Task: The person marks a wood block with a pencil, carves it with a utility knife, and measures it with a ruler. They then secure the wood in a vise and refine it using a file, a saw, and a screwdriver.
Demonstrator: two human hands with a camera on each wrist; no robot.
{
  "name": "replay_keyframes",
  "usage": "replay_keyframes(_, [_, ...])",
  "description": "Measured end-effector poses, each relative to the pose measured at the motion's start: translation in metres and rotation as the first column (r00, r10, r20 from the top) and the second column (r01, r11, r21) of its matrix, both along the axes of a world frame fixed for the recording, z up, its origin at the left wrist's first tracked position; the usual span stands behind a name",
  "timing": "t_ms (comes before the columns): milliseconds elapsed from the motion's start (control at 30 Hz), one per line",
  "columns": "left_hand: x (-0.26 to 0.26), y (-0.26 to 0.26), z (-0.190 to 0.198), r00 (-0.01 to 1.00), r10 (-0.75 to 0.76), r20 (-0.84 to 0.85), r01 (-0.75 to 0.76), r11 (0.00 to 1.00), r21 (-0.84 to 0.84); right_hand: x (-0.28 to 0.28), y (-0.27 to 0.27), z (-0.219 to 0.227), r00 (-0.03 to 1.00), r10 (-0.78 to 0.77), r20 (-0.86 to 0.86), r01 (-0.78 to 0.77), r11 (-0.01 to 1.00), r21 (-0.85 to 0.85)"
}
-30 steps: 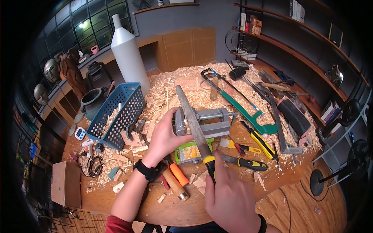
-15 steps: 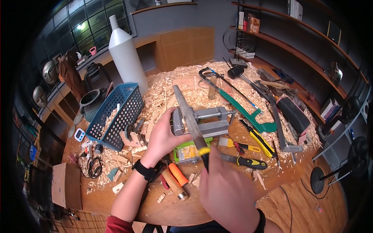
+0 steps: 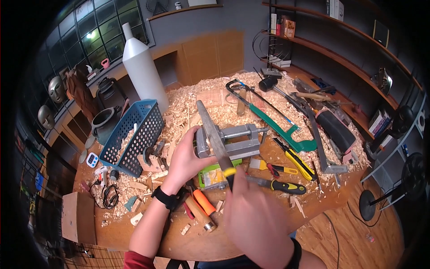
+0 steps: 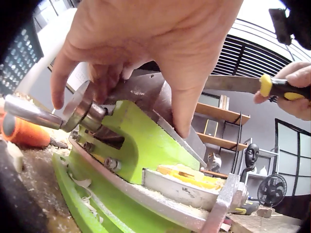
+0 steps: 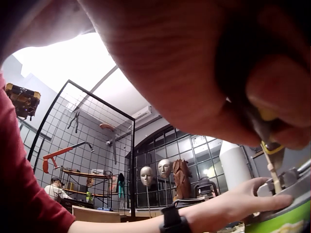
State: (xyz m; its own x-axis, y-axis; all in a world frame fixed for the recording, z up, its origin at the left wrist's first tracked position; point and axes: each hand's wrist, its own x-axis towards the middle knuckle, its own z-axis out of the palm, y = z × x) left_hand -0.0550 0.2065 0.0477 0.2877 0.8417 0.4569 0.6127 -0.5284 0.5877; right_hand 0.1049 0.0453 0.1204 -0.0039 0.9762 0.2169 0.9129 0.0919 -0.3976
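Note:
My left hand holds the near left side of a grey metal vise, thumb and fingers around it; the left wrist view shows the vise's green base. A long flat file lies slanted across the vise's left end. My right hand grips its black and yellow handle, just in front of the vise. In the right wrist view, a thin pale wood piece stands at the vise, beside my left hand. File contact with wood is hidden.
Wood shavings cover much of the table. A blue basket stands left; an orange-handled tool lies near my left wrist. Right of the vise are a brush, a yellow cutter and a green hacksaw.
My right hand and the file's handle have moved forward and left toward the vise. My left hand keeps its hold. The head view has shifted slightly.

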Motion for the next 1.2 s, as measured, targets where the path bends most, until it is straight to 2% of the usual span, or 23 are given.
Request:
replay_keyframes(67, [0.0, -0.001, 0.002, 1.0, 0.008, 0.013, -0.007, 0.997, -0.072, -0.001, 0.022, -0.005, 1.0, 0.01, 0.0, -0.01, 0.998, 0.054])
replay_keyframes(167, [0.001, -0.004, 0.006, 1.0, 0.024, 0.0, -0.024, 0.997, -0.074, 0.002, 0.042, -0.017, 0.999, 0.016, -0.036, -0.011, 0.992, 0.122])
replay_keyframes(233, [0.0, -0.003, 0.004, 1.0, 0.022, -0.005, -0.023, 0.998, -0.061, 0.01, 0.045, -0.031, 0.957, 0.004, -0.291, 0.052, 0.981, 0.185])
replay_keyframes(267, [0.0, -0.004, 0.004, 1.0, 0.027, -0.002, -0.027, 0.998, -0.06, 0.016, 0.048, -0.045, 0.933, 0.043, -0.356, 0.055, 0.964, 0.259])
replay_keyframes(300, [0.0, -0.004, 0.003, 1.0, 0.029, 0.0, -0.029, 0.998, -0.06, 0.023, 0.043, -0.052, 0.933, 0.042, -0.357, 0.055, 0.965, 0.256])
replay_keyframes(333, [0.0, -0.003, 0.002, 1.0, 0.028, -0.001, -0.028, 0.998, -0.061, 0.028, 0.038, -0.053, 0.672, 0.084, -0.736, -0.027, 0.996, 0.089])
replay_keyframes(367, [-0.001, -0.001, 0.002, 1.0, 0.02, -0.001, -0.02, 0.998, -0.056, 0.03, 0.034, -0.047, 0.272, 0.022, -0.962, -0.174, 0.984, -0.027])
replay_keyframes(400, [-0.001, -0.001, 0.0, 1.0, 0.012, -0.004, -0.013, 0.998, -0.054, 0.032, 0.022, -0.032, 0.101, -0.192, -0.976, -0.243, 0.947, -0.212])
replay_keyframes(433, [-0.001, -0.002, 0.001, 1.0, 0.011, -0.007, -0.011, 0.998, -0.057, 0.032, 0.021, -0.036, 0.098, -0.196, -0.976, -0.242, 0.946, -0.214])
replay_keyframes(500, [0.0, -0.004, 0.005, 1.0, 0.008, 0.015, -0.006, 0.996, -0.093, 0.03, 0.016, -0.046, 0.073, -0.207, -0.976, -0.355, 0.909, -0.219])
replay_keyframes(567, [0.0, -0.001, 0.001, 1.0, 0.008, 0.011, -0.007, 0.996, -0.086, 0.02, 0.012, -0.044, 0.074, -0.261, -0.962, -0.323, 0.907, -0.271])
replay_keyframes(633, [-0.001, -0.001, 0.001, 1.0, 0.015, 0.008, -0.014, 0.997, -0.079, 0.015, 0.012, -0.051, 0.065, -0.184, -0.981, -0.348, 0.917, -0.195])
replay_keyframes(700, [0.001, -0.004, 0.006, 1.0, 0.022, -0.008, -0.022, 0.996, -0.087, 0.014, 0.015, -0.053, 0.098, -0.175, -0.98, -0.34, 0.919, -0.198])
replay_keyframes(767, [0.001, -0.003, 0.004, 1.0, 0.015, 0.003, -0.015, 0.996, -0.084, 0.015, 0.019, -0.057, 0.316, -0.099, -0.943, -0.321, 0.925, -0.205])
replay_keyframes(800, [0.001, -0.002, 0.004, 1.0, 0.008, 0.016, -0.006, 0.997, -0.078, 0.014, 0.015, -0.057, 0.316, -0.1, -0.944, -0.321, 0.925, -0.205])
replay_keyframes(867, [0.001, -0.002, 0.004, 1.0, 0.009, 0.007, -0.009, 0.997, -0.075, 0.012, -0.001, -0.059, 0.489, -0.02, -0.872, -0.296, 0.936, -0.188])
replay_keyframes(900, [0.0, -0.002, 0.003, 1.0, 0.011, -0.002, -0.011, 0.997, -0.071, 0.01, -0.01, -0.06, 0.491, -0.021, -0.871, -0.298, 0.935, -0.19])
replay_keyframes(967, [0.002, -0.003, 0.005, 1.0, 0.011, 0.017, -0.009, 0.998, -0.069, 0.006, -0.024, -0.06, 0.597, 0.009, -0.802, -0.183, 0.975, -0.125])
replay_keyframes(1000, [0.003, -0.004, 0.005, 1.0, 0.005, 0.03, -0.003, 0.998, -0.068, 0.004, -0.021, -0.062, 0.475, -0.029, -0.88, -0.252, 0.953, -0.167])
replay_keyframes(1033, [0.003, -0.005, 0.004, 1.0, 0.004, 0.026, -0.002, 0.997, -0.072, 0.001, -0.013, -0.063, 0.471, -0.034, -0.882, -0.251, 0.953, -0.17])
replay_keyframes(1100, [0.004, -0.005, 0.006, 0.999, 0.02, 0.04, -0.016, 0.994, -0.105, -0.006, 0.012, -0.065, 0.391, -0.028, -0.92, -0.302, 0.94, -0.157])
replay_keyframes(1133, [0.006, -0.006, 0.007, 0.999, 0.018, 0.04, -0.013, 0.995, -0.102, -0.011, 0.025, -0.07, 0.443, 0.028, -0.896, -0.24, 0.967, -0.088])
replay_keyframes(1200, [0.007, -0.008, 0.006, 0.998, 0.035, 0.061, -0.031, 0.997, -0.071, -0.011, 0.018, -0.067, 0.43, 0.018, -0.903, -0.245, 0.965, -0.097])
